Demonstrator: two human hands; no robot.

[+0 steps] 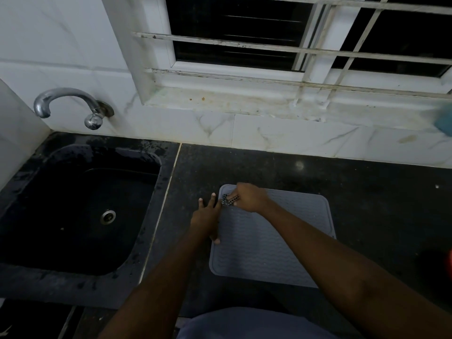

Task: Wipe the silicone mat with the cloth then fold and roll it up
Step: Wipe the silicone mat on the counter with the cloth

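A grey ribbed silicone mat (271, 243) lies flat on the dark counter in front of me. My right hand (248, 196) is at the mat's far left corner, shut on a small bunched checked cloth (228, 200) that presses on the mat. My left hand (208, 216) lies flat with fingers spread on the mat's left edge, partly on the counter, just left of the cloth. My right forearm crosses over the middle of the mat and hides part of it.
A black sink (80, 211) with a metal drain lies to the left, under a chrome tap (68, 104). A white tiled wall and a barred window rise behind the dark counter (318, 172). Something blue (444, 121) sits at the far right; a red thing (449, 261) at the right edge.
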